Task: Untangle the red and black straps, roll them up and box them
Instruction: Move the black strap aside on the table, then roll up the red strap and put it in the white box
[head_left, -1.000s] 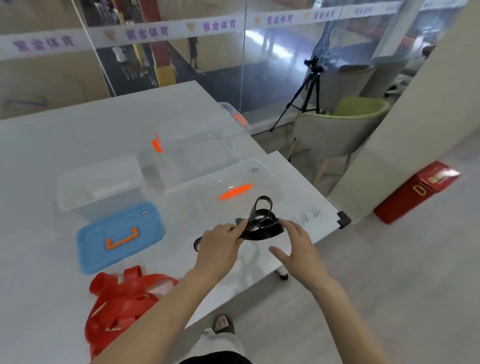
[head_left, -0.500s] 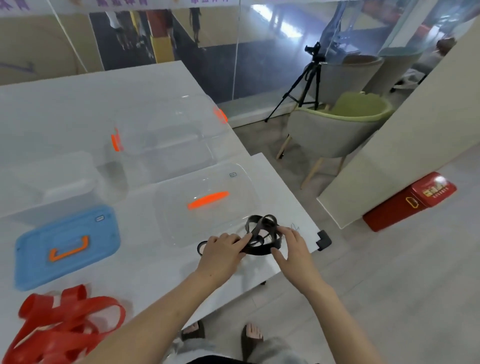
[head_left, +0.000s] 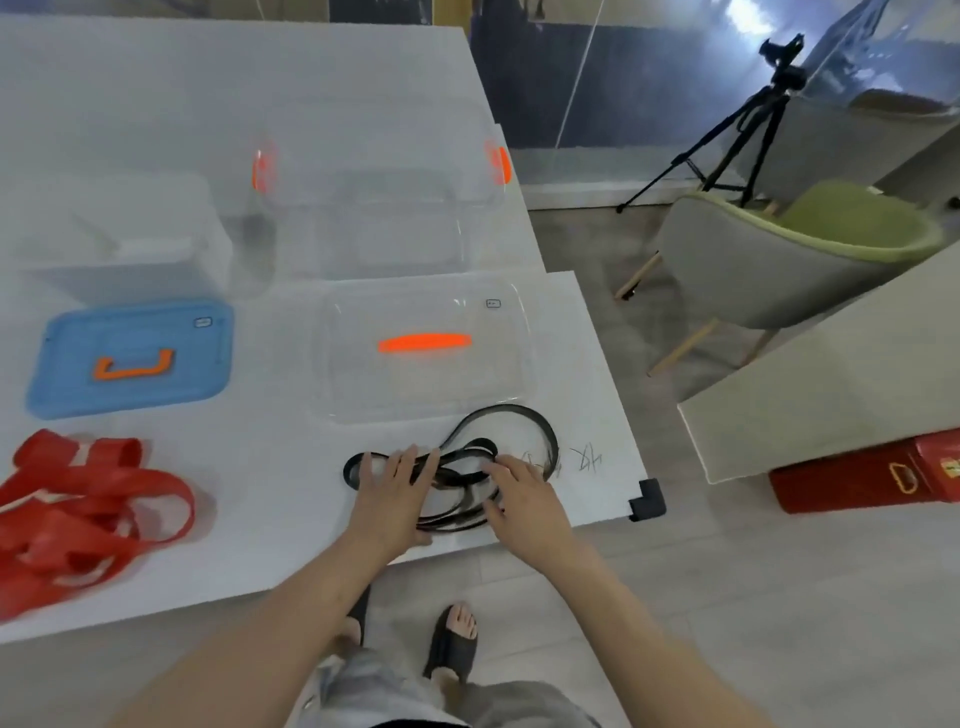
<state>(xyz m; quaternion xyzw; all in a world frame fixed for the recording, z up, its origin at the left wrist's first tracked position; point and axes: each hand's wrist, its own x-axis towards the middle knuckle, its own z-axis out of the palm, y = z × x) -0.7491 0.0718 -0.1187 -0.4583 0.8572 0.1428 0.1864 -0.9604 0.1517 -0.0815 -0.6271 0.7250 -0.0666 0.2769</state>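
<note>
The black strap lies in loose flat loops on the white table, near its front right corner. My left hand presses flat on the strap's left loops with spread, straight fingers. My right hand arches over the right side of the bundle, with thumb and fingertips pinching several strands. The red strap sits in a tangled heap at the table's left front, away from both hands. A large clear box with orange latches stands open at the back.
A clear lid with an orange handle lies just behind the black strap. Left of it are a blue lid and a small clear box. Off the table to the right are a chair, a tripod and a red box.
The black strap, held up in a bunch before, now lies spread flat on the table under both hands. My view has tilted down and to the left.
</note>
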